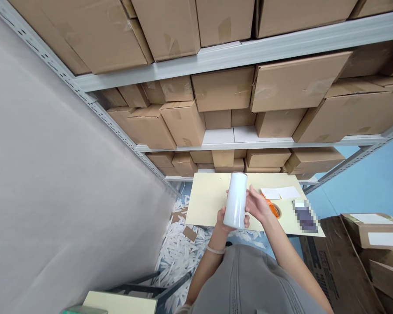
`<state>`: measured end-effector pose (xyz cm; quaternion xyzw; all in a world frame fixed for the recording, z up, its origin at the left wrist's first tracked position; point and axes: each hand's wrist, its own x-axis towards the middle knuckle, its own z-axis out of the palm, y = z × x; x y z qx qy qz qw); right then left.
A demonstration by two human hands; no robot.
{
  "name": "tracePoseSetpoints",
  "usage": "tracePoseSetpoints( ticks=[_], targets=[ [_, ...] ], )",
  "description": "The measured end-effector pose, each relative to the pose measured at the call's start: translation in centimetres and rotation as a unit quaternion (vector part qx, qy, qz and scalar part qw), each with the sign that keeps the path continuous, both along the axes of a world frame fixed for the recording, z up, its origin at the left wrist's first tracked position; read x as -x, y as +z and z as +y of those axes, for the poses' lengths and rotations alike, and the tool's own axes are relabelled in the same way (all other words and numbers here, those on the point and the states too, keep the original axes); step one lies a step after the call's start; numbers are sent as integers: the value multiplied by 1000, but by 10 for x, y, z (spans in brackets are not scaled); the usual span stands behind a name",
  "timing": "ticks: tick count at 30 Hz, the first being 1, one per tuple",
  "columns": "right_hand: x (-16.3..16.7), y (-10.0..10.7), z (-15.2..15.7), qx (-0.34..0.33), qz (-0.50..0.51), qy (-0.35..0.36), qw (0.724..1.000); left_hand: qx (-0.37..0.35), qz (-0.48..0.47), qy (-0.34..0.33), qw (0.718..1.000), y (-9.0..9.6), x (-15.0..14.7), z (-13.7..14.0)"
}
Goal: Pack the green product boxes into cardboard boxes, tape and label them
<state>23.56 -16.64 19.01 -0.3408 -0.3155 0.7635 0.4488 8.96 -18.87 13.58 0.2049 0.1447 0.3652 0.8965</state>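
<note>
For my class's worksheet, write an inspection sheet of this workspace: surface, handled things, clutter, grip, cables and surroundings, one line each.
Surface: pale yellow rectangular tabletop, partly hidden by the hands.
Job's things: glossy white cylindrical container, held in the hand.
Clutter: white paper sheets, orange holder with a brown roll and pixelated item on the tabletop's right; loose white paper strips on the floor.
Grip: left hand wraps the container's lower part; right hand is at its right side, contact unclear.
Cables: thin white line near the shelving, possibly a cord; too small to tell.
Surroundings: grey metal shelving with brown cardboard boxes; plain grey wall left; stacked cardboard cartons right.
</note>
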Motion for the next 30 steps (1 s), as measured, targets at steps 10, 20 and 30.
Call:
tracePoseSetpoints(
  ticks=[10, 20, 30],
  targets=[
    [-10, 7, -10, -236, -109, 170, 951, -156, 121, -96, 976, -36, 42, 26],
    [-23, 18, -2, -344, -344, -13, 874, -186, 328, 223, 899, -45, 42, 44],
    [-12, -88, 20, -192, -300, -253, 900, -340, 658, 174, 649, -103, 6, 47]
  ],
)
